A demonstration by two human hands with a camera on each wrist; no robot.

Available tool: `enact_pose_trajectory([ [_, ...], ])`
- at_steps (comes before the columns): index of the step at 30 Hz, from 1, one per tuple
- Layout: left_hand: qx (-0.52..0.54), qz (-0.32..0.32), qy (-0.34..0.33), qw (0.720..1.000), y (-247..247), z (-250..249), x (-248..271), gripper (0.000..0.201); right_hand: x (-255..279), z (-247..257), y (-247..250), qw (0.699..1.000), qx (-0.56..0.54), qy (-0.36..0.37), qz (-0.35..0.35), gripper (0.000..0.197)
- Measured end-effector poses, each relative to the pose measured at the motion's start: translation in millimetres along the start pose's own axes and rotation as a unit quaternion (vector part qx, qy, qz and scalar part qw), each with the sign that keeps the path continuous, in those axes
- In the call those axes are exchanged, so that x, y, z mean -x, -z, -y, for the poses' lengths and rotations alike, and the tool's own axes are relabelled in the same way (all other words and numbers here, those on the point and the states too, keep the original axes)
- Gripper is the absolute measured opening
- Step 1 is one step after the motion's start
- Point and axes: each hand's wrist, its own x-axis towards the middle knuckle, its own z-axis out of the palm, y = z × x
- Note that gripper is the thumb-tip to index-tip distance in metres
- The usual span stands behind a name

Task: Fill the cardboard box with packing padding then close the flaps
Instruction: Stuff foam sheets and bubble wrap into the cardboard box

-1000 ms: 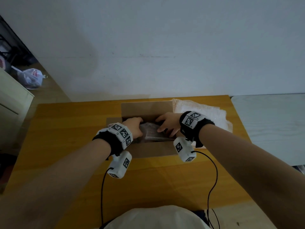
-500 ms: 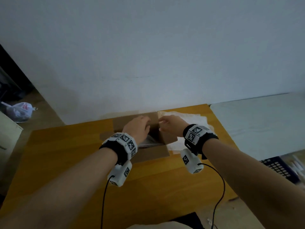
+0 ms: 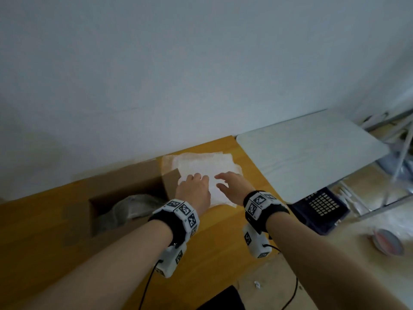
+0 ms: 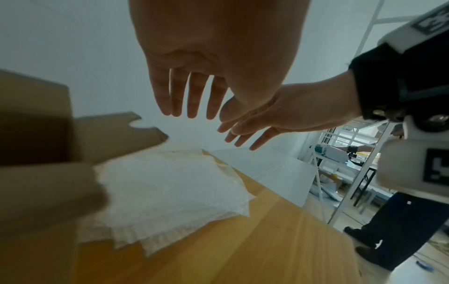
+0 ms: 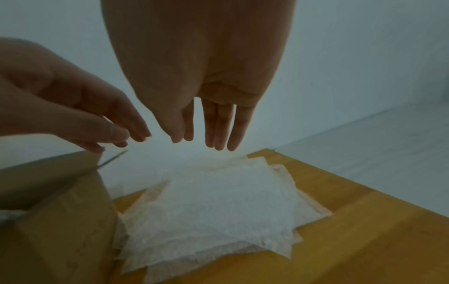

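The open cardboard box (image 3: 125,182) stands on the wooden table (image 3: 44,220) with crumpled greyish padding (image 3: 134,206) inside it. Just right of the box lies a stack of white padding sheets (image 3: 201,166), partly over the box's right flap. Both hands hover side by side above this stack. My left hand (image 3: 196,182) has straight, slightly spread fingers and holds nothing. My right hand (image 3: 225,182) is the same. The wrist views show a gap between the fingers (image 4: 189,96) (image 5: 218,124) and the stack (image 4: 170,182) (image 5: 213,201).
A pale grey-white table (image 3: 312,153) adjoins the wooden one on the right. A dark slatted crate (image 3: 321,206) and a round reddish object (image 3: 388,241) are on the floor beyond. A wall runs close behind the box. Another person's legs (image 4: 401,230) stand to the right.
Both hands have come out of the box and moved right, above the white stack. The head view has swung right with them. The padding they pressed stays in the box.
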Motion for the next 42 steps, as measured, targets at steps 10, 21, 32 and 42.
enact_pose_trajectory([
  [10,0.008,0.103,0.043,0.994,-64.6,-15.8,-56.2,0.052,-49.2,-62.9,-29.9,0.999,0.011,0.025,0.018,0.043],
  [21,0.018,0.167,0.19,0.967,-109.3,-17.3,-98.0,0.054,-97.4,-96.9,-64.2,0.995,0.031,0.087,0.021,0.058],
  [32,-0.02,0.107,0.13,0.986,-111.9,-14.9,-99.8,0.026,-98.6,-93.9,-77.8,0.997,0.0,0.076,-0.002,0.041],
  [42,0.107,0.021,0.1,0.989,-72.7,-25.4,-87.1,0.028,-73.1,-83.0,-44.0,0.992,-0.044,0.058,-0.101,0.017],
])
